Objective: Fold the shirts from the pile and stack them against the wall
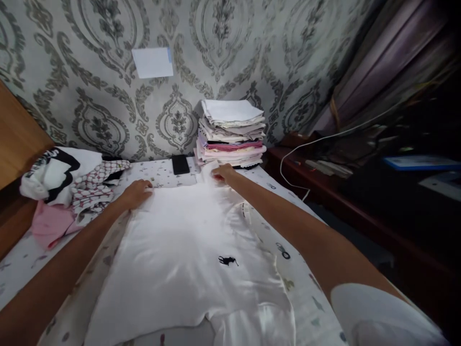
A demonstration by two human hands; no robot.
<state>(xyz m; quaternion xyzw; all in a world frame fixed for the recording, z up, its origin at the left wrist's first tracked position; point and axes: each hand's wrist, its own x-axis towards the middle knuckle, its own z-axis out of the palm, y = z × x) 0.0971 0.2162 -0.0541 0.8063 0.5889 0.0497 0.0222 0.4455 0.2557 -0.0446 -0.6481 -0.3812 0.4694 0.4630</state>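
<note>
A white shirt with a small black emblem lies spread over the patterned bed sheet. At its far left corner, my left hand rests with fingers bent over the fabric edge; whether it pinches the cloth is hard to make out. My right hand is closed on the shirt's far right part, where a flap of cloth is lifted and folded. Just beyond that hand stands a tall stack of folded clothes.
Left of the shirt is a loose heap of clothes. A black phone-like object lies near the wall. To the right, a white cable hangs beside a dark red wooden edge. A wooden panel borders the left.
</note>
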